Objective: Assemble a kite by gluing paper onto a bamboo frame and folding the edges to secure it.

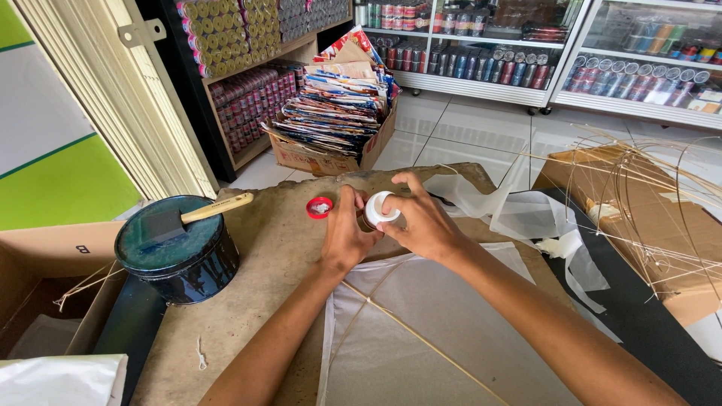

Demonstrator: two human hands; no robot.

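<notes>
Both my hands meet over a brown work board (pixel 256 301). My left hand (pixel 346 233) and my right hand (pixel 421 222) together hold a small white round bottle or roll (pixel 376 208), fingers curled around it. A small red cap (pixel 320 207) with white paste inside lies on the board just left of my left hand. Under my forearms lies a sheet of thin white paper (pixel 444 316) with thin bamboo sticks (pixel 410 334) across it.
A dark round tin (pixel 180 259) with a foam brush (pixel 192 218) on its lid stands at the left. A cardboard box of colourful paper stacks (pixel 335 113) sits behind. Bent bamboo strips (pixel 639 203) lie over a cardboard box at right. Shelves of spools line the back.
</notes>
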